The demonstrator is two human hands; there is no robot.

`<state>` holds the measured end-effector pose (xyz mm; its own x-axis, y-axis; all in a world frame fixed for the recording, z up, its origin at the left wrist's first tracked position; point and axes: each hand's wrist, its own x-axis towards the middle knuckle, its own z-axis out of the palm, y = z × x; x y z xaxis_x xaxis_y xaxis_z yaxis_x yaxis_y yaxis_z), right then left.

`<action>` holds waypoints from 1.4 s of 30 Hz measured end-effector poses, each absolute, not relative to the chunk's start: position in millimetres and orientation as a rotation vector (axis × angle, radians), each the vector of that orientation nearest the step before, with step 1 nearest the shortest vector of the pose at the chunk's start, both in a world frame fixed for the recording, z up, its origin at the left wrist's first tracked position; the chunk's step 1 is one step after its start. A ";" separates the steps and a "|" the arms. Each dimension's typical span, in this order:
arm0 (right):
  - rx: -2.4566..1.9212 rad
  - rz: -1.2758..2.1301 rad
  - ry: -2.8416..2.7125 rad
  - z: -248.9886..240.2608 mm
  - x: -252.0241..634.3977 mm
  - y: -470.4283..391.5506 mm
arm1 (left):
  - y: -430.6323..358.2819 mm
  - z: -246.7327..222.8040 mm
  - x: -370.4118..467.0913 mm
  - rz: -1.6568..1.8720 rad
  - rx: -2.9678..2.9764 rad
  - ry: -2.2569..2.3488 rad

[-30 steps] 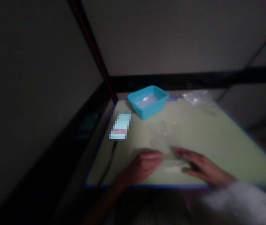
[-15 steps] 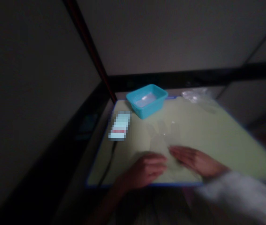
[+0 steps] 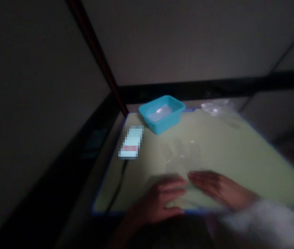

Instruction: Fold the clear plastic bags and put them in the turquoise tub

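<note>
A thin translucent sheet of plastic (image 3: 181,159), with finger-like lobes at its far end, lies on the pale yellow board (image 3: 224,145). Over its near end rests my left hand (image 3: 162,199), fingers stretched out to the right and the thumb apart. My right hand (image 3: 219,188) lies flat at the sheet's right side, fingers extended and pointing left. A small gap separates the fingertips of both hands. The light is dim and the near end of the plastic is partly hidden and blurred.
A turquoise basket (image 3: 166,122) with something pale inside stands at the back. Left of the hands lies a pixelated phone (image 3: 132,141) with a dark cable (image 3: 119,185). Crumpled clear plastic (image 3: 215,108) sits at the back right. Walls rise behind and left.
My left hand's fingers have spread, with the thumb now apart. Both hands sit slightly lower in the picture, as the view has shifted a little.
</note>
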<state>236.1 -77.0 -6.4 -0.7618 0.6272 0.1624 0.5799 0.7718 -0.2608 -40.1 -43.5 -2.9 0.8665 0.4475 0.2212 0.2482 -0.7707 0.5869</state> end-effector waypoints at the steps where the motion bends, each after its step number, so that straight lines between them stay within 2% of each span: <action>1: -0.955 0.295 -2.726 -7.5 236.6 -76.7 | -44.0 -5.3 -41.5 0.469 2.513 0.534; 8: -0.993 0.361 -2.709 -13.7 238.1 -76.1 | -38.9 -16.1 -42.0 0.549 2.659 0.673; 22: -0.986 0.492 -2.693 5.1 234.9 -69.3 | -3.9 -6.2 -38.6 0.497 2.251 0.448; 36: -0.832 0.222 -2.682 2.5 229.4 -64.5 | -6.6 -17.9 -45.7 0.534 2.487 0.530; 42: -0.846 0.398 -2.653 -2.6 234.8 -62.4 | -5.6 -16.8 -42.4 0.582 2.408 0.521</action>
<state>234.8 -62.4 -2.6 -0.7705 0.5977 0.2217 0.5063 0.7851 -0.3568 -42.4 -5.6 -16.8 0.8268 0.4878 0.2800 0.2242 -0.7424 0.6313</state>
